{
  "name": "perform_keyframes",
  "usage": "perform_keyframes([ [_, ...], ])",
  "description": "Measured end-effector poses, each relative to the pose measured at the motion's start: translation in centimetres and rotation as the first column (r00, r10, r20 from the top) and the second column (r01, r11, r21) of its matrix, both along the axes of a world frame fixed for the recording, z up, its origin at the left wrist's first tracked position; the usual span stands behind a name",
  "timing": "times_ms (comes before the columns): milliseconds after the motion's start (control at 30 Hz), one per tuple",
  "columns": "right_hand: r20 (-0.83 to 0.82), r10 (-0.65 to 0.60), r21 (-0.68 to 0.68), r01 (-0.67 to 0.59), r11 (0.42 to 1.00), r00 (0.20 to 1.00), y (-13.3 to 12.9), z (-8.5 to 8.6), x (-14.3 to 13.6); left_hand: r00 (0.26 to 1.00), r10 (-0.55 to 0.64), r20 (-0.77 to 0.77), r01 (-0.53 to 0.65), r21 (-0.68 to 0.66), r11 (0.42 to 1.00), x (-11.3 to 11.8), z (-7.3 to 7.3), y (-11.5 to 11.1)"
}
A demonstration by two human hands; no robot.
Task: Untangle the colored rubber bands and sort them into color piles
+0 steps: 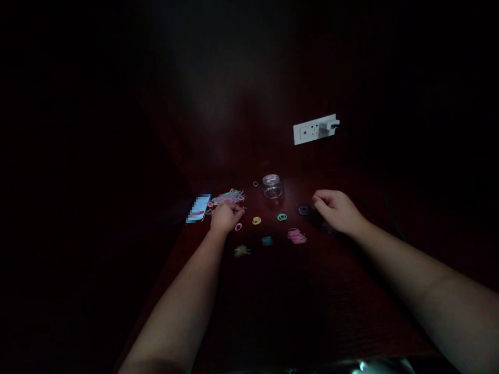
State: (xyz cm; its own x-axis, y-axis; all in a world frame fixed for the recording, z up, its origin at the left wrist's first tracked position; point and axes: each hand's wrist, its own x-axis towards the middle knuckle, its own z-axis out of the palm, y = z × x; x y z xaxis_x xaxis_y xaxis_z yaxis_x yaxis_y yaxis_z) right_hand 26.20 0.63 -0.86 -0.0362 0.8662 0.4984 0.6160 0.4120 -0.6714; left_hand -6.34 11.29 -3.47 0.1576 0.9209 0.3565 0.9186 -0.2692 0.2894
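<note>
My left hand point(226, 217) is at the near edge of a mixed pile of small coloured hair ties point(230, 197), its fingers pinched together. What lies between its fingertips is too small and dark to make out. Farther right, my right hand point(338, 210) is closed beside a small group of purple hair ties point(303, 210); its grip is hidden. Between the hands lie a pink ring point(238, 227), yellow hair ties point(256, 221) and green hair ties point(281, 217). Closer to me are a pink bunch point(297, 236), a teal bunch point(267, 240) and a pale yellowish bunch point(242, 251).
Behind the hair ties stands a clear lidded jar point(272, 188), with a single pale ring point(255, 184) to its left. A lit phone point(198, 208) lies at the table's left side. A white wall socket point(314, 129) holds a plug. The surroundings are very dark.
</note>
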Motion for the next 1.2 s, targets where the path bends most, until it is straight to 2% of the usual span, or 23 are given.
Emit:
perform_keyframes([
  [267,0.014,0.012,0.013,-0.012,1.0,1.0,0.0,0.2,0.0,1.0,-0.016,0.005,0.016,0.067,0.998,0.4,0.5,-0.4],
  [400,0.026,0.036,0.012,-0.036,0.999,0.999,0.0,0.0,0.0,0.997,-0.057,0.043,0.052,0.115,0.992,1.2,0.7,-1.0],
  [533,0.033,0.078,0.001,-0.078,0.997,0.996,-0.2,0.0,-0.3,0.994,-0.089,0.062,0.082,0.103,0.991,2.2,1.1,-1.8],
  [700,0.024,0.106,-0.007,-0.106,0.994,0.994,-0.5,0.2,-0.8,0.987,-0.132,0.094,0.124,0.092,0.988,3.3,2.2,-3.9],
  [833,-0.016,0.164,-0.017,-0.165,0.986,0.986,-1.0,0.3,-1.5,0.955,-0.237,0.181,0.222,0.1,0.97,5.2,3.1,-6.9],
  [933,-0.095,0.302,-0.085,-0.31,0.947,0.949,-1.6,0.1,-2.4,0.925,-0.314,0.212,0.309,0.059,0.949,7.1,3.6,-10.0],
  [1033,-0.237,0.437,-0.172,-0.481,0.86,0.867,-2.2,-0.1,-3.4,0.892,-0.402,0.205,0.403,0.04,0.914,8.5,3.9,-12.7],
  [1133,-0.37,0.474,-0.217,-0.571,0.792,0.799,-2.6,-0.1,-4.1,0.86,-0.436,0.266,0.451,0.006,0.892,9.0,4.0,-14.1],
  [1200,-0.377,0.478,-0.202,-0.574,0.793,0.793,-2.6,-0.1,-4.2,0.842,-0.444,0.306,0.47,-0.015,0.882,9.0,3.9,-14.2],
])
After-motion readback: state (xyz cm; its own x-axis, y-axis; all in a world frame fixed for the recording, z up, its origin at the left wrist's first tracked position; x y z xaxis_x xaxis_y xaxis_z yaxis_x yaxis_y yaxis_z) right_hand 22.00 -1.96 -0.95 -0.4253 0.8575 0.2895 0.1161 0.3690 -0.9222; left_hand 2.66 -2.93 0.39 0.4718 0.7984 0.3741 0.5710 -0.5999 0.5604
